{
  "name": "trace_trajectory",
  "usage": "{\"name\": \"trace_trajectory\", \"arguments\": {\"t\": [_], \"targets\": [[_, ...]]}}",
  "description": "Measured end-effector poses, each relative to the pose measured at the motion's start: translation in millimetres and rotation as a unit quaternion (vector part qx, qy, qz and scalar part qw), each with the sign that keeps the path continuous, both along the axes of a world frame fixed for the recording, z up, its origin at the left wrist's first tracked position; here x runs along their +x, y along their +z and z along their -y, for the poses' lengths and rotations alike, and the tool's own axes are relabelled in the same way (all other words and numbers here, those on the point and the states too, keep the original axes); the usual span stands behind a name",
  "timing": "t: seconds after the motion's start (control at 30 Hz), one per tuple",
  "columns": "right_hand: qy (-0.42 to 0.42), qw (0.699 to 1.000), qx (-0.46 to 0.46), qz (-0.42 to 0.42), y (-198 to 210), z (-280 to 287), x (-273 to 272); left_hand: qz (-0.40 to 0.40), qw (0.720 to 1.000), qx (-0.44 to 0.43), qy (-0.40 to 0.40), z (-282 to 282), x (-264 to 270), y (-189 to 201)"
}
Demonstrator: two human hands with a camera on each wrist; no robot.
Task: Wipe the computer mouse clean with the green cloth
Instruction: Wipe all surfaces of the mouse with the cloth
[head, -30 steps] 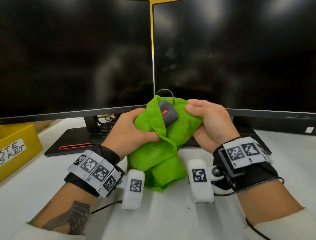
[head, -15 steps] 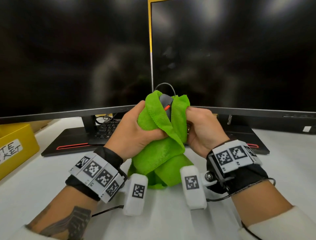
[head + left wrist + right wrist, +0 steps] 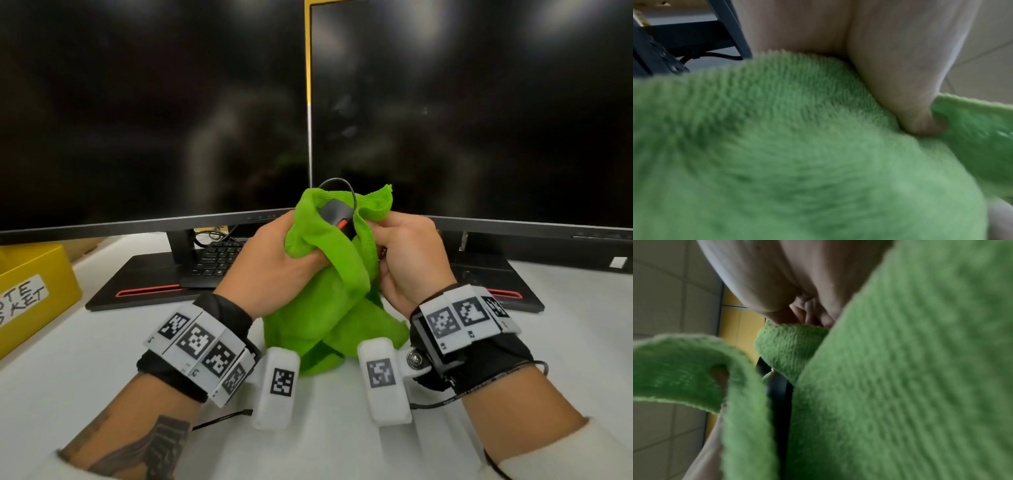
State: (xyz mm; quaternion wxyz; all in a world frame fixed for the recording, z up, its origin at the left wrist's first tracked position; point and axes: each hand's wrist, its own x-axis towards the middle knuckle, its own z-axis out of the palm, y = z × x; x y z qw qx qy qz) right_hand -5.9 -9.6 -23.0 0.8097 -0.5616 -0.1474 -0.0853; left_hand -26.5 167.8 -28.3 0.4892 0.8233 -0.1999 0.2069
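Note:
A dark grey computer mouse [image 3: 336, 215] with an orange scroll wheel pokes out of the top of a bright green cloth [image 3: 335, 301], held up above the white desk in front of the monitors. Its black cable [image 3: 342, 185] loops up behind it. My left hand [image 3: 274, 260] grips the cloth from the left, thumb pressed into a fold. My right hand [image 3: 407, 257] grips the cloth and the mouse inside it from the right. The cloth [image 3: 797, 154] fills the left wrist view. In the right wrist view the cloth [image 3: 900, 386] wraps a dark strip of the mouse [image 3: 780, 394].
Two dark monitors [image 3: 154, 120] stand close behind the hands. A black keyboard [image 3: 219, 257] lies under the left monitor on a black stand [image 3: 144, 284]. A yellow bin [image 3: 30, 291] with a white label sits at the left edge.
Both hands have closed in on the mouse and folded the cloth further over it. The mouse has tilted and now shows less of its top; the right hand has shifted along the cloth.

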Motion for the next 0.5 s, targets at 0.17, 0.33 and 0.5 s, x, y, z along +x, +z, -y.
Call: {"name": "trace_trajectory", "arguments": {"t": [0.17,0.33,0.5], "targets": [[0.007,0.999,-0.037,-0.004,-2.0,-4.3,-4.3,0.003,0.999,-0.031,0.019,6.1,-2.6,2.2],[-0.047,0.999,-0.019,-0.001,-3.7,-4.1,2.6,0.036,0.998,0.028,0.053,1.7,4.0,-2.7],[-0.025,0.999,-0.035,0.025,-3.2,-1.1,4.7,0.039,0.999,0.005,0.004,-0.4,1.5,-1.4]]}}
